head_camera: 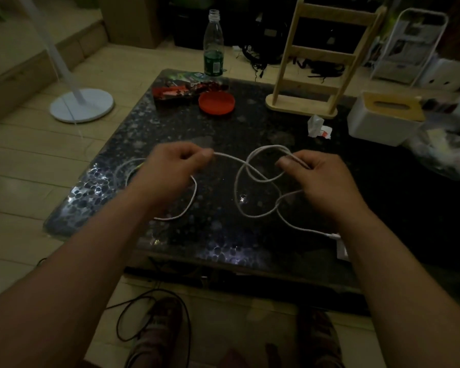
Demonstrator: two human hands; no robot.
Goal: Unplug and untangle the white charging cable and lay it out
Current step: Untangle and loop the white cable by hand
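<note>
The white charging cable (pixel 252 176) hangs in loose crossing loops over the dark speckled table (pixel 218 243). My left hand (pixel 170 168) pinches one stretch of it at the left between thumb and fingers. My right hand (pixel 316 176) pinches a loop at the right. Between the hands the cable is taut, then curls into two overlapping loops. One tail runs down to a white plug end (pixel 334 235) near my right forearm. The other tail curves under my left wrist.
On the table's far side stand a plastic bottle (pixel 213 46), a red lid (pixel 216 102), a snack packet (pixel 175 92), a wooden rack (pixel 314 75) and a white tissue box (pixel 383 120). A lamp base (pixel 81 105) sits on the floor at the left. A black cord (pixel 154 314) lies by my feet.
</note>
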